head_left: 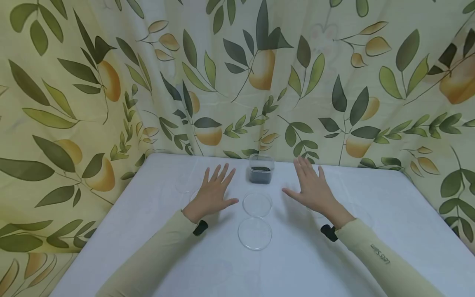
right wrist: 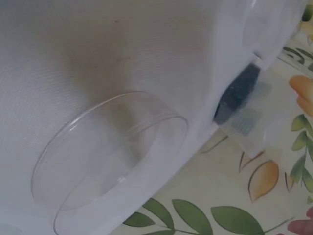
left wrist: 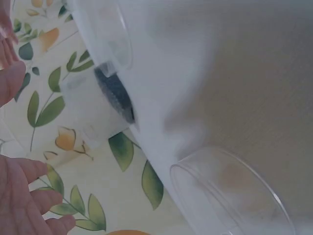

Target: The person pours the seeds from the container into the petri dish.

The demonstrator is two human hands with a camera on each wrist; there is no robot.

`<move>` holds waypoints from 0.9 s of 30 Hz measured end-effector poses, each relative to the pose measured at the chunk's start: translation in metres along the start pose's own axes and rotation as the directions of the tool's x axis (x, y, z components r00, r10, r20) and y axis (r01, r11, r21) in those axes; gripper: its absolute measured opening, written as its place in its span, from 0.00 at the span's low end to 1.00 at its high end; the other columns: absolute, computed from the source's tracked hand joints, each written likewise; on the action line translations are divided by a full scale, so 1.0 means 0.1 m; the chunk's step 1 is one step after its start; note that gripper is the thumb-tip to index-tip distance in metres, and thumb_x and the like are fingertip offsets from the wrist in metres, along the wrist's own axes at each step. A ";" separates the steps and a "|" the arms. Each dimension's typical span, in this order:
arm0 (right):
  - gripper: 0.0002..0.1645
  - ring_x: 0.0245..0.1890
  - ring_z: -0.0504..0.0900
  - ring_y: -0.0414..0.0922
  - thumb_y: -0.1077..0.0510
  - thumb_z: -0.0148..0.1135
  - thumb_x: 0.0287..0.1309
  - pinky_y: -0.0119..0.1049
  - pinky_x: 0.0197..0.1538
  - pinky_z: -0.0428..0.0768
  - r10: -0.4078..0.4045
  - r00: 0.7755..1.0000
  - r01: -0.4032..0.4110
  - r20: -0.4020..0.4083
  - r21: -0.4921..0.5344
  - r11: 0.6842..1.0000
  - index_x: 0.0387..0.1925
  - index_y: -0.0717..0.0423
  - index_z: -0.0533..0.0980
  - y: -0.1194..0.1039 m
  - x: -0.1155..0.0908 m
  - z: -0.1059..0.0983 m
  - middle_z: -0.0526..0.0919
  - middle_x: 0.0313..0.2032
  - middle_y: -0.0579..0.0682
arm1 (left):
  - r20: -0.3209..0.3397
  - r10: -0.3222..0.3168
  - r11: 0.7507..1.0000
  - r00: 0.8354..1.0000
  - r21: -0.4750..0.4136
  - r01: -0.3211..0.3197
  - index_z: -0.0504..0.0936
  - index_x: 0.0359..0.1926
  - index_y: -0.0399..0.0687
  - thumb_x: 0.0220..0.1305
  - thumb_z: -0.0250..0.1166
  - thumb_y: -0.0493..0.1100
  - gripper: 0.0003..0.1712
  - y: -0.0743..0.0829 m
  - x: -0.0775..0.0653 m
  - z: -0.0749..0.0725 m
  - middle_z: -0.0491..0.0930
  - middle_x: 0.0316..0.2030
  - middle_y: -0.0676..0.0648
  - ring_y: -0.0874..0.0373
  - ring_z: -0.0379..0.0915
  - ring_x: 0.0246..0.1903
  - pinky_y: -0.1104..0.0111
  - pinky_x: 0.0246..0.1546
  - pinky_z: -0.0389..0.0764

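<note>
My left hand point(head_left: 211, 194) hovers over the white table with its fingers spread, holding nothing. On the other side my right hand point(head_left: 315, 192) is likewise stretched out, thumb apart. Between them lie two clear round shallow dishes, the farther dish point(head_left: 257, 205) and the nearer dish point(head_left: 255, 234). Behind these stands a clear plastic tub point(head_left: 261, 175) part filled with dark grainy material. More clear round outlines lie beside and partly behind the left hand. In the left wrist view a clear dish point(left wrist: 234, 196) sits at lower right; the right wrist view shows a clear dish point(right wrist: 112, 161).
White cloth covers the table point(head_left: 222, 272). A leaf-and-fruit patterned curtain point(head_left: 237, 107) hangs along the back and left edges. Each wrist bears a small black device, one below the left cuff point(head_left: 185, 225) and one beside the right cuff point(head_left: 346, 231).
</note>
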State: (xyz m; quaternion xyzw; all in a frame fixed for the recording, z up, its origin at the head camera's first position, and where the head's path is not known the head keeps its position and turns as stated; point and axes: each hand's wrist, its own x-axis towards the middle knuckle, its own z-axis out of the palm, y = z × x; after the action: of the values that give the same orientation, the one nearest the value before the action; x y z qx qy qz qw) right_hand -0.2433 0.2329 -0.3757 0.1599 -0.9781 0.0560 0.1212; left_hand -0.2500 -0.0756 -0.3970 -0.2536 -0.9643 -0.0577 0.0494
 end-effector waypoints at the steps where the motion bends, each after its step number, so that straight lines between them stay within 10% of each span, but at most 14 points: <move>1: 0.59 0.72 0.48 0.63 0.33 0.58 0.53 0.70 0.66 0.45 -0.005 1.000 0.005 -0.001 0.010 1.000 0.71 0.66 0.46 0.00 0.02 0.01 0.49 0.71 0.66 | 0.006 0.002 1.000 1.000 -0.001 -0.002 0.43 0.74 0.51 0.59 0.57 0.66 0.52 0.00 0.00 0.01 0.39 0.75 0.43 0.44 0.34 0.74 0.44 0.71 0.35; 15: 0.58 0.71 0.52 0.60 0.36 0.61 0.52 0.69 0.66 0.49 -0.103 0.994 0.102 0.021 0.055 0.993 0.71 0.65 0.47 0.14 0.37 0.12 0.51 0.71 0.63 | 0.153 0.111 0.994 0.982 -0.026 -0.108 0.47 0.74 0.51 0.62 0.53 0.67 0.48 0.04 0.16 0.08 0.46 0.74 0.45 0.47 0.41 0.74 0.50 0.73 0.43; 27: 0.58 0.70 0.54 0.61 0.41 0.65 0.50 0.67 0.68 0.50 -0.206 0.973 0.193 0.108 0.123 0.973 0.71 0.65 0.48 0.11 0.72 0.20 0.55 0.70 0.65 | 0.112 0.309 0.945 0.945 0.079 -0.318 0.58 0.70 0.49 0.62 0.53 0.68 0.44 0.12 0.33 0.16 0.63 0.68 0.46 0.51 0.57 0.69 0.56 0.72 0.53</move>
State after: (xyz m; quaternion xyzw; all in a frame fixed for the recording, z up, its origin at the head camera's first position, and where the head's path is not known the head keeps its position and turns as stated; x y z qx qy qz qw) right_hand -0.3177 0.2186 -0.3771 0.2671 -0.9578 0.0885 0.0581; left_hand -0.2734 -0.0468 -0.4075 -0.4038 -0.9145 0.0097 0.0228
